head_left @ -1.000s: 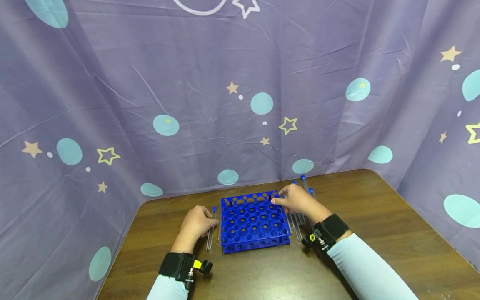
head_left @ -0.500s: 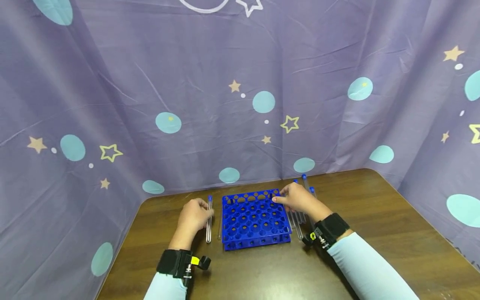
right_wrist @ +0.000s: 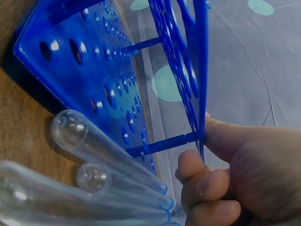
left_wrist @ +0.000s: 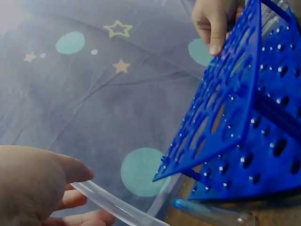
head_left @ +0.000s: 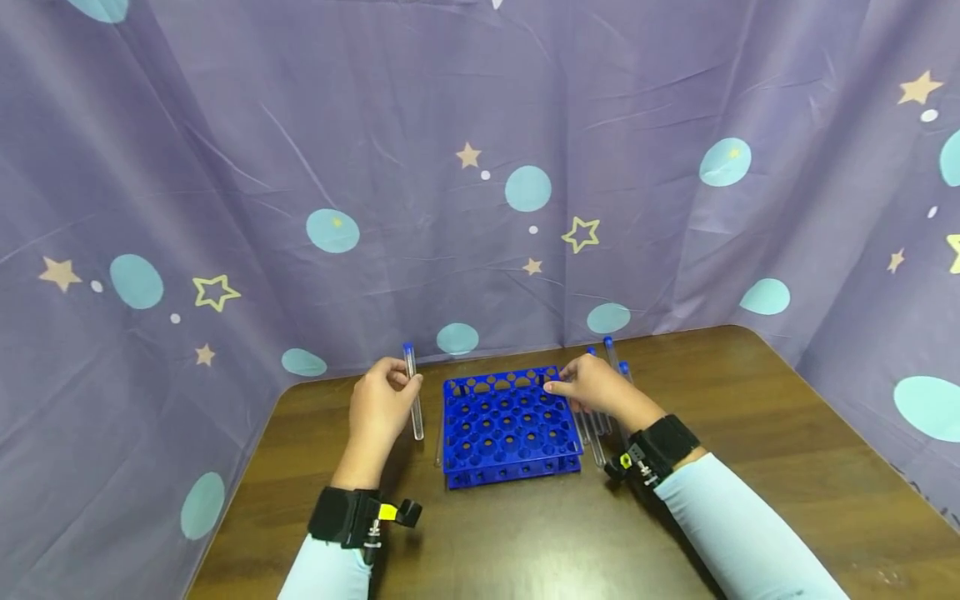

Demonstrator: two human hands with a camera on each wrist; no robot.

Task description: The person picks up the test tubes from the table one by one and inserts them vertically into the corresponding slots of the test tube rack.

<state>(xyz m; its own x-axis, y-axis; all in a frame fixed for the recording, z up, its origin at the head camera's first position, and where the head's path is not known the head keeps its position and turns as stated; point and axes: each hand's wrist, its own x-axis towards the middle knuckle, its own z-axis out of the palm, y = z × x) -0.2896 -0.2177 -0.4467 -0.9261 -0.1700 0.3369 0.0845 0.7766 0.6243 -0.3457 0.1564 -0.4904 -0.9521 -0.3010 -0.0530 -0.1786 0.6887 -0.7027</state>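
My left hand (head_left: 380,398) pinches a clear test tube (head_left: 417,417) with a blue cap between thumb and fingers, left of the rack. The tube stands nearly upright, leaning slightly, its capped end above the hand. In the left wrist view, the tube's clear body (left_wrist: 120,207) runs out from under the thumb. A blue test tube rack (head_left: 510,425) with two tiers of round holes stands on the table, none of its holes filled. At its far right corner my right hand (head_left: 596,385) grips the top tier's edge, the thumb above and the fingers curled below, as the right wrist view shows.
Several capped test tubes (head_left: 597,446) lie on the wooden table (head_left: 510,542) along the rack's right side, partly under the right hand. Another tube (left_wrist: 211,213) lies close to the rack's left side. A purple patterned curtain (head_left: 420,275) hangs behind the table.
My left hand has lifted the test tube off the table, moving it away from me and turning it more upright. The right hand keeps its grip on the rack's corner.
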